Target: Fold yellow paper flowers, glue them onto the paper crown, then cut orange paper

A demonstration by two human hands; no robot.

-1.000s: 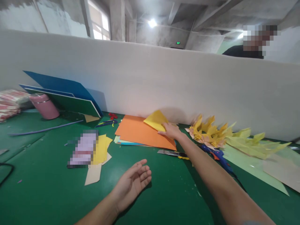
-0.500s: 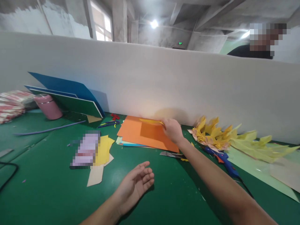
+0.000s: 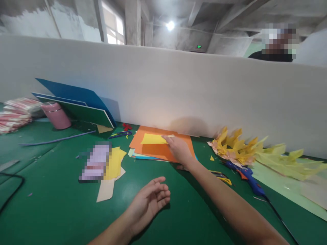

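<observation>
My right hand pinches the right end of a small piece of yellow paper above a stack of coloured sheets. An orange sheet lies on top of that stack, with blue and pale green edges peeking out below. Palm turned inward and fingers loosely curved apart, my left hand rests near the green tabletop and holds nothing. Partly under my right forearm is a pair of scissors with yellow-edged handles.
On the right lie a blue glue gun with its cord and a crown-like row of yellow paper leaves. A phone, yellow paper pieces and a pink cup stand left. A white partition runs behind.
My right hand has moved left and nearer with the yellow paper, which now shows its flat face. My left hand stays almost where it was.
</observation>
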